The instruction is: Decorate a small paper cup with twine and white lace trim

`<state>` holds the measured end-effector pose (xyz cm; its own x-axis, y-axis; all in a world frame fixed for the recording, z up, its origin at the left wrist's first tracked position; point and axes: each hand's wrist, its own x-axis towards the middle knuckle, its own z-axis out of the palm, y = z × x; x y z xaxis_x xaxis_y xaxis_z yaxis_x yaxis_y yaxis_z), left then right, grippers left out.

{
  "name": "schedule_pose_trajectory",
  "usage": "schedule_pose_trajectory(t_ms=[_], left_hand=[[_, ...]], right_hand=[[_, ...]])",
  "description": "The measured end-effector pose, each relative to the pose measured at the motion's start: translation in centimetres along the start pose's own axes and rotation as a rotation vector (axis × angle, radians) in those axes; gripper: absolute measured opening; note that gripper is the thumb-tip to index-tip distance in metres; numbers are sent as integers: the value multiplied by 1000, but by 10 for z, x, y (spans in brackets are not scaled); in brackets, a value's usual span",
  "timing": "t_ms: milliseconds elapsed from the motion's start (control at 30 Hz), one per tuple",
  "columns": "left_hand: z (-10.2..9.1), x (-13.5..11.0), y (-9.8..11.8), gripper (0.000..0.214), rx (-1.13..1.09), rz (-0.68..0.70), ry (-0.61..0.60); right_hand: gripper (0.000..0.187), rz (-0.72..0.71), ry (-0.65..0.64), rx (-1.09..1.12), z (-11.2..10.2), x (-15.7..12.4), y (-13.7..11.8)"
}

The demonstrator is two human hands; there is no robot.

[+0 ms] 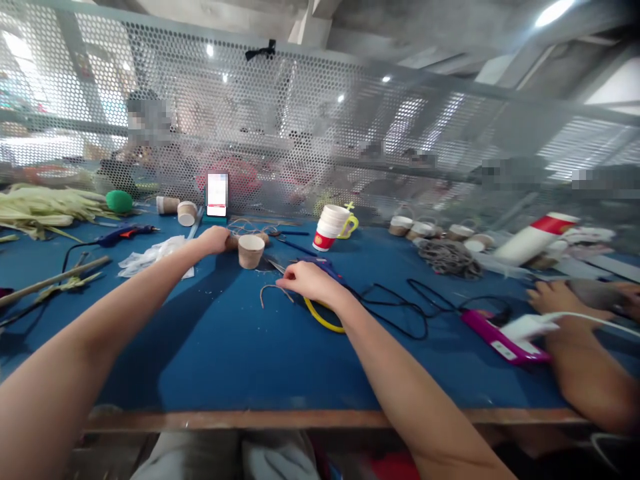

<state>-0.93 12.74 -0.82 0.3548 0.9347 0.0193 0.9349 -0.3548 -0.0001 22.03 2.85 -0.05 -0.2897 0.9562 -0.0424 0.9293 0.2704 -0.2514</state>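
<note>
My left hand [216,240] reaches to the middle of the table, its fingers curled at a brown object [232,242] that is mostly hidden. Just right of it stands a small paper cup wrapped in brown cord [251,253], upright. My right hand [307,280] pinches a short piece of brown twine [267,287], whose bent length hangs onto the blue tabletop. Pointed scissor-like blades [276,266] show beside these fingers. Behind the right wrist lie a blue glue gun [325,267] and a yellow ring [323,321], both partly covered.
A phone [217,195] stands against the perforated screen. Stacked cups [330,227], grey cord [449,258] and a purple power strip [505,337] with cables lie rightward. At far right is another person's hand [555,297]. Left are white plastic [155,259], another glue gun [125,235] and husks [50,207].
</note>
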Motion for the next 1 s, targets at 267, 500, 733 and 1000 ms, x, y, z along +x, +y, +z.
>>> schedule_pose_trajectory(t_ms=[267,500,733,1000], left_hand=[[8,22,-5,47,-17,-78,81],[-41,-18,-35,37,-4,-160,-168],[-32,-70,-38,33,29,-211,-279],[-54,-89,-36,25,-18,-75,-124]], right_hand=[[23,-11,63,0,-1,-4,3],[25,-24,89,26,-3,-9,-1],[31,-79,52,-232,12,-11,-30],[17,-26,-15,-327,19,-6,-30]])
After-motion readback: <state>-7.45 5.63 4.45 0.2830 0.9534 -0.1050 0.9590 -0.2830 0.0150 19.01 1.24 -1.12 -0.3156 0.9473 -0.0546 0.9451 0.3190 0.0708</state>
